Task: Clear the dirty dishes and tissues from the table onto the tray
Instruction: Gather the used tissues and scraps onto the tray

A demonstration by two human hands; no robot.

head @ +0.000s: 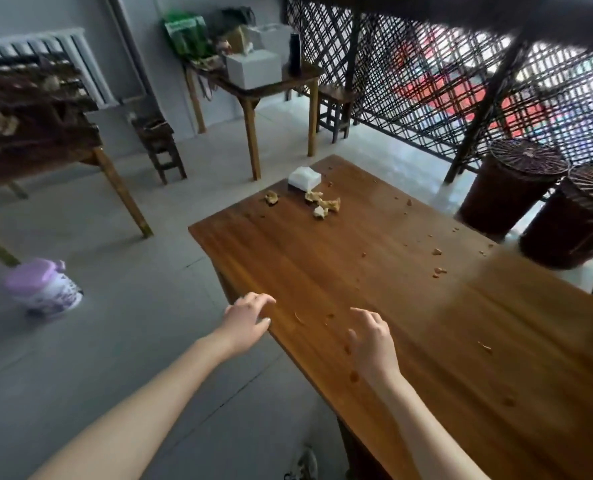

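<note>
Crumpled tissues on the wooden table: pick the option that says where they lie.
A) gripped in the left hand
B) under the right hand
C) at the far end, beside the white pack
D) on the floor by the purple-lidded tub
C: the crumpled tissues lie at the table's far end beside the white pack; the left hand and right hand hold nothing.

L forearm & R forearm bare from wrist to frame edge. L hand & R hand bare too, slim fingers, short nails; L thumbnail looks pale. Bottom edge: one shoe, light grey sneaker type w/ laces, blurred.
</note>
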